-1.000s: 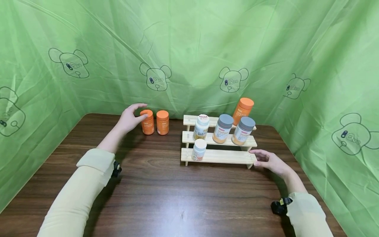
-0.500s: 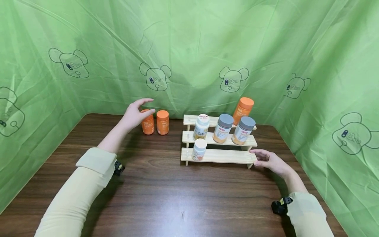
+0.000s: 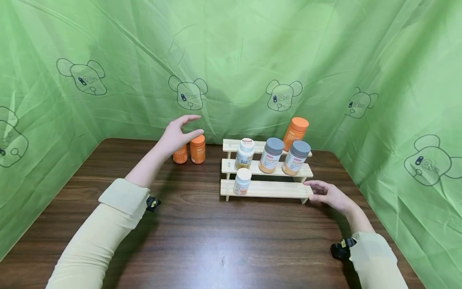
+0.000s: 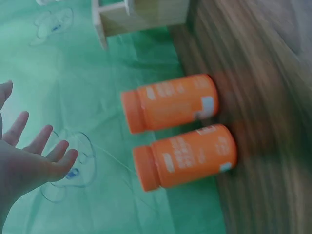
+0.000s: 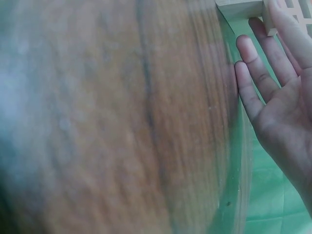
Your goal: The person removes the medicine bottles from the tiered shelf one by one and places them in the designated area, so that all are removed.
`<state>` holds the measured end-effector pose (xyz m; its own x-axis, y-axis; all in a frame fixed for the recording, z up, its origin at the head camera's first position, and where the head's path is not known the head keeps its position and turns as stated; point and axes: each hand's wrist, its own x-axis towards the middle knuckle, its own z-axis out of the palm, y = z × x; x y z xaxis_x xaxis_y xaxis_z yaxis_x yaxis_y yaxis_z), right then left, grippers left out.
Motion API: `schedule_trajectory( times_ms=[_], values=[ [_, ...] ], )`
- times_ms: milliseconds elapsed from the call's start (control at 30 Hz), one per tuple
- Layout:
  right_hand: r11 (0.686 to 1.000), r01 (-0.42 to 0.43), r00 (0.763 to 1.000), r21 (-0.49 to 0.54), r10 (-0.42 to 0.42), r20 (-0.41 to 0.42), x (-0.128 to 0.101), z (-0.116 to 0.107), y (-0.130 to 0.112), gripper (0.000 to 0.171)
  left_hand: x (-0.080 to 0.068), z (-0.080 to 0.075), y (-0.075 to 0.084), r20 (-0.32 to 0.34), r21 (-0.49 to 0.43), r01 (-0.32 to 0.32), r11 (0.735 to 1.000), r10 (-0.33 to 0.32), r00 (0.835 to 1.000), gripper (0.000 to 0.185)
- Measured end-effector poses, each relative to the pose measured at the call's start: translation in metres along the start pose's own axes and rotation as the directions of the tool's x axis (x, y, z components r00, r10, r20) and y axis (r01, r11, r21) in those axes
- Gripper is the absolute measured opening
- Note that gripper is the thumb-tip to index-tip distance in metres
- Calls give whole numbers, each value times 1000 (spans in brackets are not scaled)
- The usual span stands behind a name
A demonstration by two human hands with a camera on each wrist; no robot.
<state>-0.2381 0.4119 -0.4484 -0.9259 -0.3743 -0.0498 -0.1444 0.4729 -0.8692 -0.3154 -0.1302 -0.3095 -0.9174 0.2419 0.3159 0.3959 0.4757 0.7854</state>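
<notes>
My left hand (image 3: 175, 136) hovers over two orange supplement bottles with its thumb and fingers spread, holding nothing. In the head view it partly covers the left bottle (image 3: 180, 155); its thumb tip overlaps the cap of the right bottle (image 3: 198, 150). Both bottles stand upright, apart from the hand in the left wrist view, where the upper bottle (image 4: 170, 103) and the lower bottle (image 4: 185, 157) show whole. At the right end of a three-step wooden display rack (image 3: 272, 188), my right hand (image 3: 332, 197) grips the lowest shelf's end between thumb and fingers.
On the rack's lowest step stands a small white bottle (image 3: 242, 181). The middle step bears a white bottle (image 3: 245, 154) and two grey-capped jars, one jar (image 3: 271, 155) left of the other (image 3: 296, 158). A taller orange bottle (image 3: 296, 134) stands behind. Green cloth (image 3: 231, 60) encloses the table.
My left hand has moved right and slightly up, from beside the left orange bottle to above both. The bottles keep their places, and my right hand stays at the rack's end.
</notes>
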Motion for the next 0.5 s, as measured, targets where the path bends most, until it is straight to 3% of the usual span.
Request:
schedule_trajectory(
  times_ms=[500],
  values=[
    [1000,3,1000,-15,-3,2,0,0,-1,52,4,18,48,22,-96,-28,995,31,999,57]
  ],
)
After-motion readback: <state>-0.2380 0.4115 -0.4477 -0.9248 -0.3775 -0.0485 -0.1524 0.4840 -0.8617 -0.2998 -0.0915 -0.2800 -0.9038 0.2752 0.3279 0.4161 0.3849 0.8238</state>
